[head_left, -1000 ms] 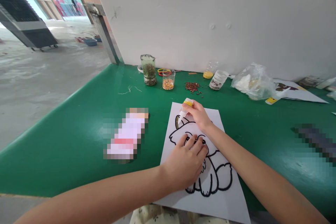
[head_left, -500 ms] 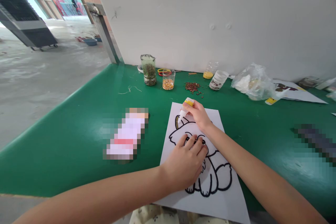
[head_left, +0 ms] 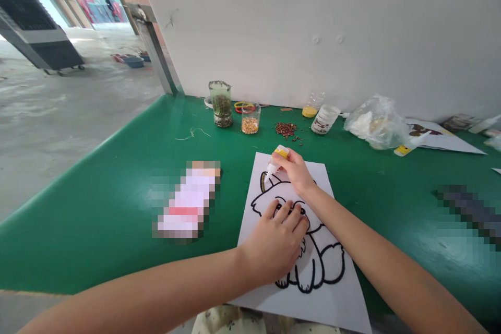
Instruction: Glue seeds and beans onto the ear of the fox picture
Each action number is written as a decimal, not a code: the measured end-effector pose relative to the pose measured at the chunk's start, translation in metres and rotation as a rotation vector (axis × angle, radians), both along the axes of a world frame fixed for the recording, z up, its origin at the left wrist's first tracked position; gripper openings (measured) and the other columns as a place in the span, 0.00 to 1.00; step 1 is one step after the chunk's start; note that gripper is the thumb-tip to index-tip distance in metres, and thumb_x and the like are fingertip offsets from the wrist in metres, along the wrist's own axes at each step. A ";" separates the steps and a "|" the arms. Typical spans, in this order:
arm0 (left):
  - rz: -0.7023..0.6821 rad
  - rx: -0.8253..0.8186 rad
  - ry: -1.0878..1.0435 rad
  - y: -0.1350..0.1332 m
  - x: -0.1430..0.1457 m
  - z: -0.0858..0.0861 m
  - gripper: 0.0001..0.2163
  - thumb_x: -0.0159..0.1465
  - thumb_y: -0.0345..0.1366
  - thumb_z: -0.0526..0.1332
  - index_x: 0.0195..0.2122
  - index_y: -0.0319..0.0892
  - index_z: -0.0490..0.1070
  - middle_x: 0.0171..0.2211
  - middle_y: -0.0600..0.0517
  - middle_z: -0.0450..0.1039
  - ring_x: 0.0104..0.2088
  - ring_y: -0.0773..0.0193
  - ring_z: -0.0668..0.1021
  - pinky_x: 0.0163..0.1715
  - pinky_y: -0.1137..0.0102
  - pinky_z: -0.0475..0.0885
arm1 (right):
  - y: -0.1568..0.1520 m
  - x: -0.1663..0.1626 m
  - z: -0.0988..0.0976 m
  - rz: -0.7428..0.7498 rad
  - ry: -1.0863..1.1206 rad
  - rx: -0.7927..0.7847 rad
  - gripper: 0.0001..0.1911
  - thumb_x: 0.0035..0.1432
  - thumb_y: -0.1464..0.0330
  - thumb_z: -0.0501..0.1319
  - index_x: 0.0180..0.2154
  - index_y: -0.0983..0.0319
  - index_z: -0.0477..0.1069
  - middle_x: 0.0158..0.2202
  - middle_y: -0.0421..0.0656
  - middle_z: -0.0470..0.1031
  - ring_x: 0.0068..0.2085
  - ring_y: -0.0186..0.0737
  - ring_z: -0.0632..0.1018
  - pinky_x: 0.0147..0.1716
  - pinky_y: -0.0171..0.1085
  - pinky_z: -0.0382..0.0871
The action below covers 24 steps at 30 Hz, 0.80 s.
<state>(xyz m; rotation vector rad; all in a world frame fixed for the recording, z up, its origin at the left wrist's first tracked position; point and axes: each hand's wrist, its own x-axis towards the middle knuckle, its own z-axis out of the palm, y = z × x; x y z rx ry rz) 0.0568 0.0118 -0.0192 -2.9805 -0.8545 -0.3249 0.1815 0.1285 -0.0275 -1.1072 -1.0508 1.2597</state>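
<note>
A white sheet (head_left: pixel 332 292) with a black outline drawing of a dog lies on the green table (head_left: pixel 109 188) in front of me. My left hand (head_left: pixel 276 242) rests flat on the drawing, fingers spread, holding the sheet down. My right hand (head_left: pixel 296 171) grips a small white glue bottle with a yellow band (head_left: pixel 275 162), tilted so its tip touches the upper left of the drawing, at the dog's ear.
Along the white wall stand a jar of green seeds (head_left: pixel 222 104), a cup of yellow grains (head_left: pixel 250 118), a heap of red-brown beans (head_left: pixel 286 129), two small bottles (head_left: pixel 324 117), a crumpled plastic bag (head_left: pixel 376 122) and another sheet (head_left: pixel 442 135). Blurred items lie at left (head_left: pixel 187 201) and right (head_left: pixel 469 211).
</note>
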 end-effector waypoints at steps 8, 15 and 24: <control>0.000 0.004 -0.004 0.000 0.000 0.000 0.17 0.67 0.36 0.46 0.55 0.37 0.60 0.57 0.44 0.62 0.57 0.50 0.65 0.54 0.56 0.57 | 0.001 0.001 -0.002 -0.012 -0.016 0.016 0.18 0.41 0.57 0.68 0.28 0.61 0.65 0.26 0.37 0.67 0.29 0.35 0.72 0.29 0.35 0.66; 0.003 0.004 -0.003 0.001 0.000 0.000 0.17 0.67 0.37 0.45 0.54 0.37 0.60 0.57 0.44 0.63 0.57 0.50 0.65 0.54 0.56 0.58 | 0.001 0.001 -0.003 -0.025 -0.026 0.046 0.17 0.43 0.57 0.67 0.29 0.61 0.65 0.26 0.37 0.68 0.29 0.35 0.72 0.29 0.35 0.66; 0.003 0.008 -0.005 0.000 0.000 0.000 0.17 0.67 0.37 0.46 0.54 0.37 0.60 0.57 0.44 0.63 0.57 0.50 0.65 0.54 0.56 0.58 | 0.001 0.001 -0.002 -0.028 -0.060 0.087 0.16 0.45 0.58 0.66 0.28 0.60 0.64 0.26 0.37 0.68 0.28 0.35 0.71 0.29 0.36 0.65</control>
